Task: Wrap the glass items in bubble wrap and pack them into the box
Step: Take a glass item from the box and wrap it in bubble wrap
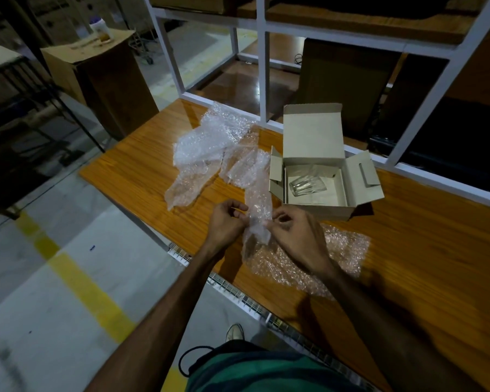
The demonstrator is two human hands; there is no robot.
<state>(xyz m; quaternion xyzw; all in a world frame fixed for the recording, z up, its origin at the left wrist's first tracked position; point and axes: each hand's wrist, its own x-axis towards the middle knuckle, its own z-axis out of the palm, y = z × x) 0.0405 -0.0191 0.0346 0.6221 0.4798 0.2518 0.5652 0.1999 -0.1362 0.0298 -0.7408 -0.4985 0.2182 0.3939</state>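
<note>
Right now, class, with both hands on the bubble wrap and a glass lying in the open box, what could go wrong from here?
1. The glass lies bare on its side in the box; anything packed beside it could knock and chip it.
2. The left hand and right hand pinch a strip of bubble wrap that looks narrow, so it may leave gaps.
3. The loose sheet reaches the table edge and might slip off.

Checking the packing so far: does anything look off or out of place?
One thing: a bare glass lies on its side inside the open box, with no bubble wrap around it. Both hands, left hand and right hand, pinch a strip of bubble wrap above the table.
</note>
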